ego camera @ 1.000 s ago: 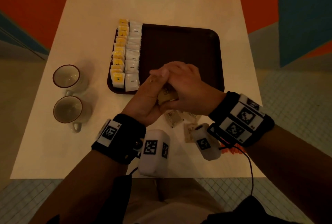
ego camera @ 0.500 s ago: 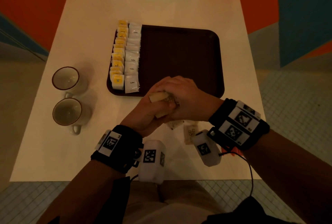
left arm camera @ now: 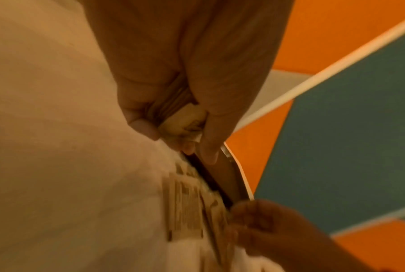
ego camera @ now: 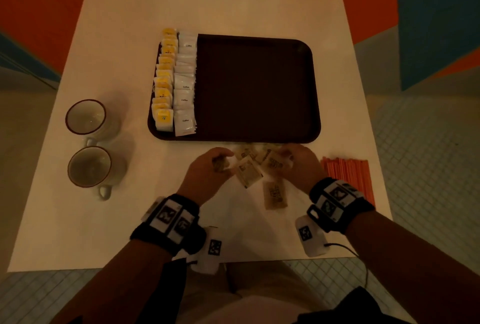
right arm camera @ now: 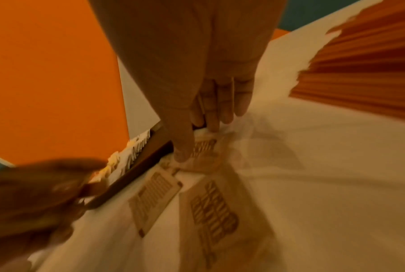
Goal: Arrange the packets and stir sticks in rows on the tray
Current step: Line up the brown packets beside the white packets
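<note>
The left hand (ego camera: 207, 167) is clenching a small stack of brown sugar packets (left arm camera: 185, 121) edge-on between thumb and fingers, just in front of the tray's near rim. To its right, loose brown packets (ego camera: 249, 170) are lying scattered on the white table (ego camera: 130, 12), one of them (ego camera: 275, 193) a little nearer the person. The right hand (ego camera: 298, 165) is pressing down on a packet at the pile's right end; its thumb and fingertips (right arm camera: 182, 152) are touching it, but whether they are actually pinching it I cannot tell through the blur.

Judging from this, the step in hand is gathering the brown packets into one stack. It will probably go best if each packet is being fed into the left-hand stack face to face with edges squared, so they will stand in a neat third row beside the white ones.

On the dark brown tray (ego camera: 259, 90), a row of yellow packets (ego camera: 163, 82) and a row of white coffee packets (ego camera: 184, 84) are already filling the left edge, leaving the rest bare. Two mugs (ego camera: 88, 142) are standing well to the left, out of the way. The orange stir sticks (ego camera: 348, 175) are lying bundled at the table's right edge, just beside the right wrist, where a careless sweep could knock them off.
</note>
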`<action>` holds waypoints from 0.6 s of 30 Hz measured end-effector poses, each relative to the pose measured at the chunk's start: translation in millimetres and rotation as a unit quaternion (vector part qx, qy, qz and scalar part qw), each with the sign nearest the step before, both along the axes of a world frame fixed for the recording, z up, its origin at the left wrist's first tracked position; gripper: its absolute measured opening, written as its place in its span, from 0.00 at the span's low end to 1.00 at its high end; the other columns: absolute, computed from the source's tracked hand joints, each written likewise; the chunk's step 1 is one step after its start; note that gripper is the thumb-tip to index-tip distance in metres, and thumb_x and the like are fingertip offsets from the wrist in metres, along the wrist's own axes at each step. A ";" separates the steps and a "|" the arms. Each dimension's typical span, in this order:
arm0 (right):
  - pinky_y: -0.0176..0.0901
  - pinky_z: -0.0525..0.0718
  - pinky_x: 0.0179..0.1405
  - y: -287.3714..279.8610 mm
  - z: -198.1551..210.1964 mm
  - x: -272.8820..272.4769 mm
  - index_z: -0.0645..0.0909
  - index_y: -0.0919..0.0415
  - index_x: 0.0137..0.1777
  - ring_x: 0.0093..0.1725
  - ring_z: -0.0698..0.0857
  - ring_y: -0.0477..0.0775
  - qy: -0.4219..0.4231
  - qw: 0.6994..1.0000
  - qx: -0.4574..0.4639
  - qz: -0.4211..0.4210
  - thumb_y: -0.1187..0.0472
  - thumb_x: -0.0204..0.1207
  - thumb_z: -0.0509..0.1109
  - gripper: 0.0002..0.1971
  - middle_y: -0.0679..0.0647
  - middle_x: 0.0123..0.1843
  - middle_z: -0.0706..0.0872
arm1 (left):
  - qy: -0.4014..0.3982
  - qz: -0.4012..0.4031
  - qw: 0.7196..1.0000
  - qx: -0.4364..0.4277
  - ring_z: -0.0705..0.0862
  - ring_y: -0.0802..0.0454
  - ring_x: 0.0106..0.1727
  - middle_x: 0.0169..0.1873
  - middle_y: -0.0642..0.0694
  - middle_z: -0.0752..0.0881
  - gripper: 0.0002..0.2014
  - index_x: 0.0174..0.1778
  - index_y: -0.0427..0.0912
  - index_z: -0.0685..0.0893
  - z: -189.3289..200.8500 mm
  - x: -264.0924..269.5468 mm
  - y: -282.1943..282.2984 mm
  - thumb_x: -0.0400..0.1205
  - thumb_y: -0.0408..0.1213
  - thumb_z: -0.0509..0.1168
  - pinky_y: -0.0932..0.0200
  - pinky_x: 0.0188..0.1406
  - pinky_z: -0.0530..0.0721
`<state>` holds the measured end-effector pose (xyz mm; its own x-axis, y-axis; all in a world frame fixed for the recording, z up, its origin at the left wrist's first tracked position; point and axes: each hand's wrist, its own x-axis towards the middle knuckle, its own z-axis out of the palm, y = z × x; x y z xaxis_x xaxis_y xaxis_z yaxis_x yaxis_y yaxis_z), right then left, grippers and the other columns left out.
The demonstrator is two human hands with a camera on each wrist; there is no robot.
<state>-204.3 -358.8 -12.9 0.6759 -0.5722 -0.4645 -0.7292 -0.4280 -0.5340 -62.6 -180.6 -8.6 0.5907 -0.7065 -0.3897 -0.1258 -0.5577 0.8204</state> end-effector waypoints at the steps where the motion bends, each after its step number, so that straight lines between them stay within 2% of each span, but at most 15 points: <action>1: 0.43 0.83 0.46 3.7 -6.8 2.3 0.75 0.51 0.58 0.51 0.80 0.50 -0.001 1.000 -0.002 -0.008 0.48 0.66 0.77 0.23 0.49 0.54 0.81 | -0.049 -0.031 0.998 0.011 0.82 0.53 0.52 0.52 0.47 0.83 0.18 0.60 0.48 0.81 -5.8 -3.6 -7.6 0.75 0.33 0.71 0.66 0.50 0.77; 3: 0.53 0.86 0.48 8.5 -14.5 4.5 0.71 0.45 0.53 0.51 0.82 0.54 0.010 1.000 -0.013 -0.008 0.45 0.64 0.77 0.22 0.52 0.54 0.81 | -0.108 -0.072 0.991 0.026 0.81 0.46 0.57 0.57 0.42 0.82 0.23 0.66 0.47 0.78 -15.2 -9.1 -23.5 0.75 0.33 0.70 0.61 0.55 0.76; 4: 0.54 0.85 0.49 9.9 -16.2 5.9 0.70 0.44 0.53 0.51 0.82 0.55 0.008 1.000 -0.007 -0.010 0.47 0.65 0.77 0.21 0.53 0.54 0.81 | -0.127 -0.089 0.987 0.045 0.80 0.43 0.57 0.57 0.41 0.81 0.24 0.68 0.47 0.77 -19.5 -11.2 -30.6 0.75 0.34 0.70 0.56 0.57 0.77; 6: 0.47 0.82 0.53 10.6 -12.6 8.1 0.72 0.49 0.60 0.54 0.82 0.54 -0.004 1.000 0.017 -0.010 0.53 0.71 0.74 0.20 0.52 0.56 0.81 | -0.179 -0.127 0.969 0.111 0.80 0.40 0.57 0.57 0.41 0.81 0.23 0.67 0.48 0.75 -26.6 -14.0 -39.9 0.75 0.38 0.69 0.46 0.57 0.80; 8: 0.32 0.75 0.51 7.0 -7.5 5.2 0.76 0.57 0.65 0.57 0.81 0.54 -0.001 0.999 0.034 -0.002 0.59 0.75 0.71 0.19 0.54 0.58 0.82 | -0.231 -0.156 0.947 0.157 0.81 0.39 0.54 0.53 0.41 0.82 0.18 0.63 0.48 0.76 -30.0 -15.0 -42.6 0.77 0.39 0.65 0.44 0.53 0.81; 10: 0.21 0.69 0.38 -1.0 1.8 -1.8 0.79 0.59 0.62 0.53 0.80 0.53 0.001 0.999 0.039 0.010 0.60 0.75 0.70 0.15 0.56 0.55 0.83 | -0.228 -0.164 0.944 0.173 0.82 0.39 0.53 0.52 0.41 0.82 0.14 0.61 0.48 0.76 -31.5 -13.7 -42.0 0.79 0.38 0.61 0.44 0.52 0.81; 11: 0.22 0.69 0.34 -5.3 4.1 -7.1 0.79 0.58 0.62 0.50 0.80 0.52 0.013 0.998 0.051 0.023 0.59 0.74 0.71 0.16 0.54 0.53 0.83 | -0.217 -0.165 0.946 0.176 0.82 0.39 0.53 0.52 0.40 0.83 0.14 0.61 0.48 0.76 -32.4 -12.4 -40.7 0.79 0.37 0.59 0.44 0.52 0.81; 13: 0.27 0.75 0.36 -7.5 12.0 -16.7 0.71 0.51 0.70 0.46 0.82 0.50 0.057 0.989 0.119 0.071 0.59 0.72 0.73 0.26 0.54 0.54 0.85 | -0.198 -0.175 0.949 0.172 0.83 0.39 0.53 0.53 0.41 0.84 0.14 0.61 0.48 0.78 -34.7 -9.2 -36.9 0.81 0.37 0.57 0.43 0.54 0.81; 15: 0.29 0.80 0.34 0.3 12.9 -23.1 0.62 0.48 0.74 0.43 0.84 0.49 0.088 0.972 0.193 0.100 0.64 0.71 0.73 0.34 0.54 0.51 0.86 | -0.183 -0.200 0.947 0.172 0.83 0.40 0.55 0.56 0.41 0.85 0.14 0.61 0.47 0.79 -36.5 -6.3 -32.8 0.82 0.37 0.57 0.43 0.55 0.82; 17: 0.29 0.83 0.35 11.1 4.3 -26.9 0.63 0.52 0.72 0.44 0.86 0.49 0.089 0.966 0.223 0.096 0.69 0.72 0.71 0.31 0.54 0.53 0.84 | -0.163 -0.219 0.946 0.175 0.82 0.42 0.57 0.58 0.41 0.84 0.14 0.61 0.46 0.81 -35.5 -5.6 -29.3 0.82 0.38 0.57 0.47 0.57 0.82; 18: 0.31 0.84 0.36 15.1 -2.2 -26.6 0.67 0.57 0.69 0.45 0.86 0.50 0.087 0.970 0.205 0.097 0.70 0.72 0.71 0.27 0.56 0.57 0.84 | -0.152 -0.221 0.948 0.171 0.82 0.43 0.57 0.59 0.42 0.84 0.13 0.60 0.46 0.81 -34.7 -5.0 -26.9 0.82 0.37 0.58 0.50 0.57 0.82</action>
